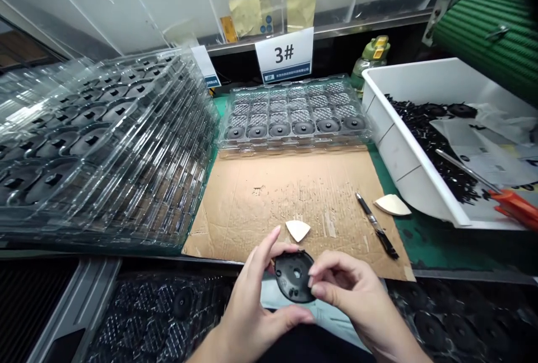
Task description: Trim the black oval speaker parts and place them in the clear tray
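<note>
A black round plastic part [293, 278] with a hole near its middle is tilted toward me above my lap, just off the board's front edge. My left hand [260, 296] curves around its left side, fingers at the upper edge and thumb below. At the right rim, my right hand [351, 284] has thumb and forefinger pinched together; whether a small piece is between them is hidden. Beyond the part, a cream triangular pad [298, 231] lies on the cardboard sheet [269, 184]. A craft knife [377, 225] rests on the cardboard to the right.
Tall stacked clear trays [168, 144] of black parts stand left. Another clear tray [294, 108] sits behind the cardboard, its front row filled. At right are a second pad [392, 205], a white bin [414, 167] of black scraps and an orange-handled tool [515, 206]. More trays [155, 312] lie below the table edge.
</note>
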